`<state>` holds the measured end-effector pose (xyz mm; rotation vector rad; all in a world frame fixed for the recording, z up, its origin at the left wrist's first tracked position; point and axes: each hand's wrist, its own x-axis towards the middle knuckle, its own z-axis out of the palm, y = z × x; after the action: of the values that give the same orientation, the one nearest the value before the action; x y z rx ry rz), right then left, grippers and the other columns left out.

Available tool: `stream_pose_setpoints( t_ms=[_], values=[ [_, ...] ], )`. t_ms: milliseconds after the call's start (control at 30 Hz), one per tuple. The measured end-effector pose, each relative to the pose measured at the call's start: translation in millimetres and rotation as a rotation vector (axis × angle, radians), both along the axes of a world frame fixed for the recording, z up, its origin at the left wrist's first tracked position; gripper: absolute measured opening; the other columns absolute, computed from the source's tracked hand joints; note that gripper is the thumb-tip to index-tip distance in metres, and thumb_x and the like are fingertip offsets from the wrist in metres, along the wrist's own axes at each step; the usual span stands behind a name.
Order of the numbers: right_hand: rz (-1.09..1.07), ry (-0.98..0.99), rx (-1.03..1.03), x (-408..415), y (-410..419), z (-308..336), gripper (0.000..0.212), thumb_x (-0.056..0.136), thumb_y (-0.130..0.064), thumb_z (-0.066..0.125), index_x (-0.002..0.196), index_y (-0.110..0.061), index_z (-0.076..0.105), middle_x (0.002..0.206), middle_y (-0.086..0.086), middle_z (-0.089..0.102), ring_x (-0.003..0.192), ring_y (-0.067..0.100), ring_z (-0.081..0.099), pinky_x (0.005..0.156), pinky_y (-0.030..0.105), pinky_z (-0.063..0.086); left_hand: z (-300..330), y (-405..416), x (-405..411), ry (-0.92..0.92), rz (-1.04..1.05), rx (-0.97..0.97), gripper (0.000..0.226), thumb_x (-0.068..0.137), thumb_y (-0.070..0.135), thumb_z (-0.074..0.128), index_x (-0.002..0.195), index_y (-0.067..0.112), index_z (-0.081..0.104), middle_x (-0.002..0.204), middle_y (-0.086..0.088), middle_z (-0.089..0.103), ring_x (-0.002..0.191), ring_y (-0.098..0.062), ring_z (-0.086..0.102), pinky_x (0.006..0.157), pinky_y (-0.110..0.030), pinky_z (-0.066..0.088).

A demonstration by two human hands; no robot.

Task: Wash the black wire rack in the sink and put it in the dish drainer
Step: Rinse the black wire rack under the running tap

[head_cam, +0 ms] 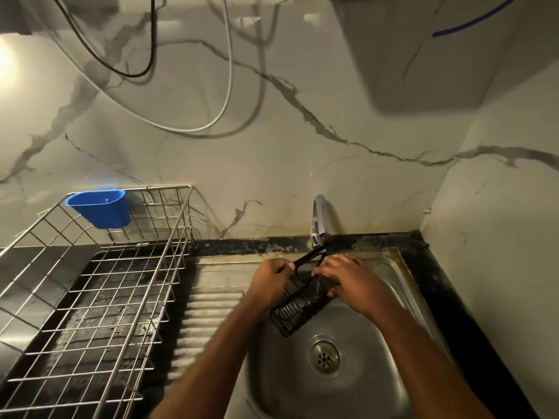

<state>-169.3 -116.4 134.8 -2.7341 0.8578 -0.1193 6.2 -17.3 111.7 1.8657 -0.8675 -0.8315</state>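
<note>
A long black wire rack is held tilted over the steel sink, its far end under the tap. My left hand grips the rack's upper left side, fingers curled round its black handle loop. My right hand lies over the rack's upper right part with fingers wrapped on its wires. The rack's lower end hangs free above the drain. The metal dish drainer stands to the left of the sink.
A blue plastic cup hangs on the drainer's back rim. The sink's ribbed draining board lies between drainer and basin. Black, white and blue cables hang against the marble wall. A dark counter edge runs along the right.
</note>
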Motion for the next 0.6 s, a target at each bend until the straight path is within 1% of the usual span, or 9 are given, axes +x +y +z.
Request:
stream_pose_setpoints(
  t_ms=[100, 133, 200, 300, 367, 400, 467, 533, 600],
  values=[
    [-0.001, -0.088, 0.072, 3.7, 0.1, -4.1, 0.066, 0.086, -0.009, 0.070, 0.139, -0.042, 0.050, 0.148, -0.015, 0.044, 0.141, 0.010, 0.031, 0.116, 0.035, 0.024, -11.9, 4.3, -5.4, 0.030, 0.131, -0.061, 0.029, 0.104, 0.033, 0.052, 0.092, 0.015, 0.071, 0.082, -0.008, 0.075, 0.074, -0.026, 0.068, 0.071, -0.043, 0.057],
    [-0.014, -0.144, 0.103, 4.4, -0.1, -6.0, 0.068, 0.085, -0.005, 0.070, 0.139, -0.042, 0.051, 0.148, -0.016, 0.043, 0.141, 0.008, 0.030, 0.115, 0.032, 0.026, -17.1, 4.8, -5.6, 0.052, 0.167, -0.082, 0.031, 0.102, 0.037, 0.051, 0.094, 0.016, 0.071, 0.085, -0.007, 0.076, 0.079, -0.026, 0.070, 0.076, -0.047, 0.058],
    [-0.028, -0.238, 0.135, 5.6, -1.5, -10.5, 0.071, 0.084, 0.004, 0.066, 0.138, -0.040, 0.053, 0.148, -0.018, 0.042, 0.138, 0.000, 0.028, 0.110, 0.024, 0.026, -23.1, 6.9, -7.2, 0.116, 0.220, -0.099, 0.033, 0.100, 0.041, 0.050, 0.093, 0.016, 0.070, 0.081, -0.003, 0.073, 0.076, -0.024, 0.068, 0.077, -0.052, 0.058],
    [-0.050, -0.369, 0.197, 10.4, -2.3, -14.9, 0.069, 0.084, 0.012, 0.054, 0.137, -0.032, 0.057, 0.146, -0.020, 0.042, 0.133, -0.009, 0.025, 0.111, 0.013, 0.024, -23.6, 11.3, -15.0, 0.246, 0.252, -0.144, 0.030, 0.106, 0.028, 0.049, 0.092, 0.010, 0.069, 0.074, -0.006, 0.067, 0.071, -0.023, 0.060, 0.072, -0.047, 0.053],
    [-0.097, -0.429, 0.263, 13.7, 1.0, -13.7, 0.067, 0.085, 0.014, 0.049, 0.137, -0.027, 0.058, 0.143, -0.018, 0.042, 0.133, -0.010, 0.028, 0.106, 0.001, 0.017, -23.9, 14.2, -21.1, 0.294, 0.260, -0.180, 0.029, 0.107, 0.023, 0.048, 0.096, 0.006, 0.069, 0.074, -0.004, 0.066, 0.070, -0.020, 0.058, 0.072, -0.041, 0.050],
    [-0.118, -0.460, 0.288, 15.4, 2.4, -13.2, 0.066, 0.085, 0.015, 0.047, 0.137, -0.025, 0.058, 0.142, -0.016, 0.044, 0.132, -0.008, 0.032, 0.105, -0.001, 0.017, -24.6, 15.4, -23.6, 0.306, 0.255, -0.191, 0.028, 0.108, 0.021, 0.048, 0.098, 0.004, 0.069, 0.075, -0.003, 0.066, 0.071, -0.018, 0.057, 0.072, -0.038, 0.049],
    [-0.182, -0.530, 0.316, 17.9, 4.0, -13.4, 0.062, 0.088, 0.013, 0.044, 0.138, -0.021, 0.056, 0.141, -0.008, 0.047, 0.129, 0.002, 0.043, 0.109, 0.010, 0.030, -22.6, 18.1, -27.5, 0.291, 0.220, -0.190, 0.027, 0.108, 0.019, 0.048, 0.100, 0.002, 0.068, 0.078, -0.002, 0.067, 0.072, -0.013, 0.056, 0.072, -0.033, 0.049],
    [-0.277, -0.545, 0.337, 16.7, 3.6, -11.1, 0.055, 0.094, 0.005, 0.045, 0.141, -0.024, 0.052, 0.143, -0.005, 0.045, 0.125, 0.012, 0.051, 0.103, 0.024, 0.043, -21.7, 20.0, -29.2, 0.264, 0.166, -0.181, 0.026, 0.108, 0.019, 0.048, 0.097, 0.005, 0.067, 0.080, 0.001, 0.067, 0.071, -0.008, 0.057, 0.071, -0.026, 0.048],
    [-0.344, -0.507, 0.394, 13.2, 1.1, -9.0, 0.049, 0.100, -0.005, 0.046, 0.145, -0.023, 0.047, 0.147, -0.004, 0.044, 0.130, 0.015, 0.048, 0.102, 0.027, 0.042, -19.7, 20.5, -30.7, 0.223, 0.139, -0.169, 0.027, 0.108, 0.020, 0.047, 0.092, 0.009, 0.065, 0.075, 0.007, 0.065, 0.068, -0.003, 0.057, 0.066, -0.019, 0.046]
  ],
)
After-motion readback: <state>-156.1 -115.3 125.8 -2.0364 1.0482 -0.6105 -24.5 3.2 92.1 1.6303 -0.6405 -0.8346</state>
